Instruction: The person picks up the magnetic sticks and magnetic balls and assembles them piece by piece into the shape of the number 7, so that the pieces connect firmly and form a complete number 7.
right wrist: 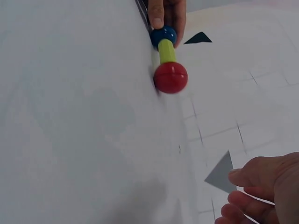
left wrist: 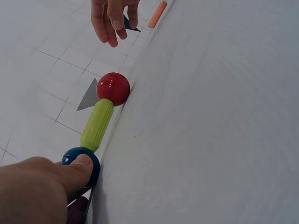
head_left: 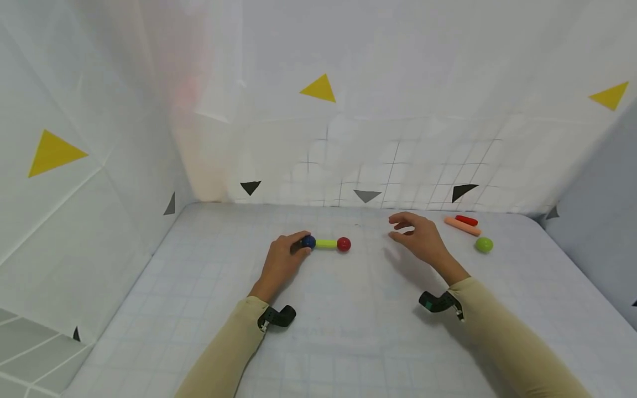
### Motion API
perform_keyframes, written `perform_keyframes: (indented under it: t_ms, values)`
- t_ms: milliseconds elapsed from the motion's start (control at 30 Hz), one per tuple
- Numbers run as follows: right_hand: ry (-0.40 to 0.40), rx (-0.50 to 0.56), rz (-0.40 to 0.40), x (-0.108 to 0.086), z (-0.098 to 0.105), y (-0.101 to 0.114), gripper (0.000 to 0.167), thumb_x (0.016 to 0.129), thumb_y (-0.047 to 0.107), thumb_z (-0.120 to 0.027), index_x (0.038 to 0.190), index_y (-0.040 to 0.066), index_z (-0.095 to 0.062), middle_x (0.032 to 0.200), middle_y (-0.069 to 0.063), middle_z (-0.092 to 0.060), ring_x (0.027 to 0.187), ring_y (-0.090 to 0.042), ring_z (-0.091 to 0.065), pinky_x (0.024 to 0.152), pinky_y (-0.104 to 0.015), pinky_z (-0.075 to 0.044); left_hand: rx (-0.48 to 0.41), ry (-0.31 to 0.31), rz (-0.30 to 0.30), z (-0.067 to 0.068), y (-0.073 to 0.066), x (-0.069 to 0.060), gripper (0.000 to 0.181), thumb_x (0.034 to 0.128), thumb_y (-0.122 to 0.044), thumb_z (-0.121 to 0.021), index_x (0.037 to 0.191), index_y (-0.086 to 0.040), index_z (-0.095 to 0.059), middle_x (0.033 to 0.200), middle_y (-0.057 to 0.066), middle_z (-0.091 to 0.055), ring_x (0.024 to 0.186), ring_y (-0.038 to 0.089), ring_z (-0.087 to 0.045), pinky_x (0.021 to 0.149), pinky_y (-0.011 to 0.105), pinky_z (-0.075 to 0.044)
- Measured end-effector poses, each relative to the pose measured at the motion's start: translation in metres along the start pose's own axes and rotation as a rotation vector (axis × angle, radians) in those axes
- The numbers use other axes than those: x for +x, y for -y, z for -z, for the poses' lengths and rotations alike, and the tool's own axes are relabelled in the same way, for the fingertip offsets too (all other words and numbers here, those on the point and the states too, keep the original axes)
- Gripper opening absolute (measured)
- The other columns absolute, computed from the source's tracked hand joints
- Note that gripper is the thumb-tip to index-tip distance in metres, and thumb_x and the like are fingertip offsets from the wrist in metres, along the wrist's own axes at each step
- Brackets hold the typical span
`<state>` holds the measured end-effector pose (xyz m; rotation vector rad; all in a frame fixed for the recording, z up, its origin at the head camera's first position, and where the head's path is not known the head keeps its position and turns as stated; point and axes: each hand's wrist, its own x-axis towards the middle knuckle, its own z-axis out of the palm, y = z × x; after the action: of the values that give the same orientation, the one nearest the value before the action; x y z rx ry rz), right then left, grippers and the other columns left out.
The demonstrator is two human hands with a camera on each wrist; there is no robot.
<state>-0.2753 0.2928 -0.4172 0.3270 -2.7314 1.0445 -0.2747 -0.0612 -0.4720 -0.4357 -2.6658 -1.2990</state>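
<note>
My left hand (head_left: 285, 258) pinches a dark blue ball (left wrist: 82, 164) between thumb and fingers. A yellow-green ribbed rod (left wrist: 97, 125) joins that ball to a red ball (left wrist: 113, 88) at its other end, and the three lie in a line on the table. To the right of the red ball, my right hand (head_left: 419, 239) is held above the table, its fingers loosely bent with a gap to the thumb. Nothing is in it; the right wrist view shows the red ball (right wrist: 171, 77) apart from its fingers.
Beyond the right hand lie an orange rod (head_left: 463, 226), a short red rod (head_left: 466, 220) and a green ball (head_left: 484, 245). A white sheet wall with yellow and dark triangles rises behind the white table (head_left: 328, 342), with side walls left and right.
</note>
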Motion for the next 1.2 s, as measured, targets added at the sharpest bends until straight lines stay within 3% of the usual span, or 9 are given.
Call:
perform_keyframes:
  t_ms: [433, 733, 967, 1200]
  values:
    - [-0.024, -0.043, -0.072, 0.002, 0.031, -0.022, 0.035, 0.098, 0.01, -0.074, 0.131, 0.0, -0.065, 0.128, -0.023, -0.067, 0.115, -0.039, -0.064, 0.095, -0.056, -0.053, 0.001, 0.006, 0.027, 0.003, 0.004, -0.002, 0.043, 0.0984, -0.021, -0.076, 0.141, -0.022, -0.068, 0.131, 0.009, -0.066, 0.119, 0.027, -0.058, 0.103, 0.047, -0.047]
    - [-0.071, -0.089, -0.099, -0.001, 0.048, -0.04, 0.033, 0.098, 0.012, -0.074, 0.128, 0.001, -0.066, 0.126, -0.022, -0.067, 0.113, -0.039, -0.065, 0.085, -0.053, -0.057, -0.006, 0.013, 0.038, 0.004, 0.001, -0.002, 0.043, 0.0989, -0.022, -0.075, 0.141, -0.022, -0.068, 0.133, 0.01, -0.065, 0.122, 0.028, -0.057, 0.105, 0.048, -0.046]
    - [-0.107, -0.077, -0.136, -0.002, 0.056, -0.047, 0.032, 0.097, 0.009, -0.074, 0.127, -0.001, -0.067, 0.122, -0.024, -0.069, 0.111, -0.041, -0.065, 0.093, -0.057, -0.05, -0.001, 0.017, 0.045, 0.003, 0.001, -0.003, 0.044, 0.0986, -0.022, -0.076, 0.141, -0.022, -0.068, 0.132, 0.009, -0.066, 0.12, 0.027, -0.057, 0.104, 0.047, -0.047]
    - [-0.138, -0.096, -0.187, -0.001, 0.066, -0.058, 0.031, 0.098, 0.011, -0.071, 0.128, 0.001, -0.068, 0.119, -0.023, -0.07, 0.107, -0.039, -0.065, 0.081, -0.045, -0.052, -0.001, 0.011, 0.033, 0.003, 0.0, -0.002, 0.043, 0.099, -0.022, -0.075, 0.141, -0.021, -0.068, 0.131, 0.009, -0.066, 0.118, 0.026, -0.058, 0.103, 0.048, -0.048]
